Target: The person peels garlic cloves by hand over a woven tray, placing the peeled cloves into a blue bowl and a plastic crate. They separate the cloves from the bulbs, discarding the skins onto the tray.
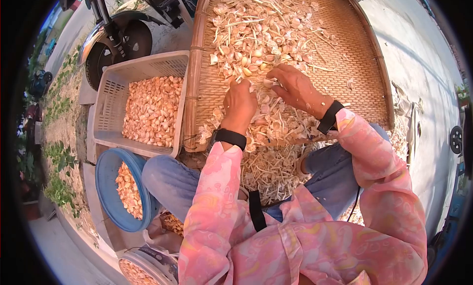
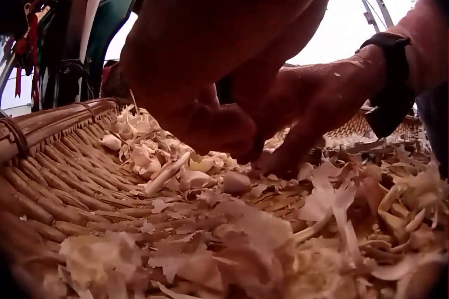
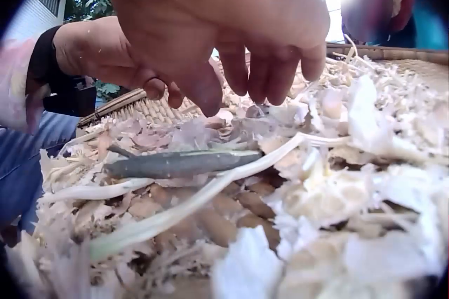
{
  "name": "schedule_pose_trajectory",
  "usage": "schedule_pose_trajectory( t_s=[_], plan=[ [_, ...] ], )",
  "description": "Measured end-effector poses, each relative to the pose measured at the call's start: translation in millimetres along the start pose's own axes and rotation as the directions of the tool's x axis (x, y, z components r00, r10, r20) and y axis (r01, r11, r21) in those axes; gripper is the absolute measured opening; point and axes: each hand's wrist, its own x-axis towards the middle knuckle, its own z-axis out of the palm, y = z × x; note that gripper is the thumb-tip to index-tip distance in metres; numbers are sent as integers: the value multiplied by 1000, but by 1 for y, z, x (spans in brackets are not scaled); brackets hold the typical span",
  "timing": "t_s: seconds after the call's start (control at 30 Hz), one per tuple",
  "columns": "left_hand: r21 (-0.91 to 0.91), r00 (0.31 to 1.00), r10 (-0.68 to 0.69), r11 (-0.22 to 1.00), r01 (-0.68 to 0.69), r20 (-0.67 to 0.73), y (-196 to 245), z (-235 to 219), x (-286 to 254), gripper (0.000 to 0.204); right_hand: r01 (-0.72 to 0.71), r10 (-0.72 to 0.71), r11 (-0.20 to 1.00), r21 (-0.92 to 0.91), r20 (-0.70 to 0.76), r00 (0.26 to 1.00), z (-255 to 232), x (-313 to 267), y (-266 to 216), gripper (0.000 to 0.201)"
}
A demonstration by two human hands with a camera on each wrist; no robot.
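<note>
Both hands work low over garlic on a woven bamboo tray [image 1: 354, 88]. My left hand [image 1: 240, 105] has its fingers curled downward, pinching a small pale garlic piece [image 1: 238, 79] at the fingertips; its palm side is dark in the left wrist view. Beside it, my right hand [image 1: 298, 88] reaches in from the right and holds a garlic clove [image 1: 269, 82] between thumb and forefinger. In the right wrist view its other fingers [image 3: 259, 82] hang down over the papery skins [image 3: 326, 194]. A heap of loose cloves and stalks [image 1: 256, 33] lies just beyond the hands.
Left of the tray, a plastic crate [image 1: 111, 105] holds many cloves, and a blue bucket [image 1: 106, 186] with more stands nearer. A white bucket [image 1: 148, 258] is lower left. Discarded stalks [image 1: 271, 171] cover the ground between the knees. A dark elongated piece [image 3: 182, 164] lies among the skins.
</note>
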Motion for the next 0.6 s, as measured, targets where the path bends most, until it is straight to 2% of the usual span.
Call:
schedule_pose_trajectory(
  t_s=[0.03,0.13,0.17,0.27,0.3,0.33,0.37,0.4,0.43,0.53,0.6],
  plan=[
    [30,1000,-2,1000,1,18,0,3,0,22,-2,5,998,62,-43,999,-6,-5,3,21],
    [129,998,-17,992,8,68,3,6,1,21,-223,214,947,231,64,975,-2,-15,13,18],
    [165,996,-26,986,11,87,4,6,-1,20,-181,176,956,231,40,984,5,-17,15,17],
    [63,998,30,998,-27,-47,-5,5,-12,20,-95,89,980,176,46,995,10,-19,1,17],
    [159,998,65,985,-61,-23,-3,2,-12,21,-129,114,973,191,87,990,8,-18,-2,18],
    [-215,999,-53,975,54,12,-1,-2,-16,20,-93,82,973,213,58,995,8,-17,-6,19],
    [-551,985,-152,816,175,88,0,-7,-24,20,-56,51,971,234,29,998,8,-16,-12,19],
    [-799,957,-218,531,282,193,4,-15,-32,20,-19,19,967,254,2,1000,5,-14,-21,20],
    [-817,954,-210,497,293,214,14,-26,-38,19,11,-14,959,283,7,1000,0,-11,-28,20],
    [-947,965,-145,206,247,220,17,-29,-52,19,-20,2,957,290,62,998,-11,-12,-41,22],
    [-961,949,-161,13,277,271,20,-32,-57,20,17,-23,940,340,14,1000,-10,-15,-44,19]
  ],
)
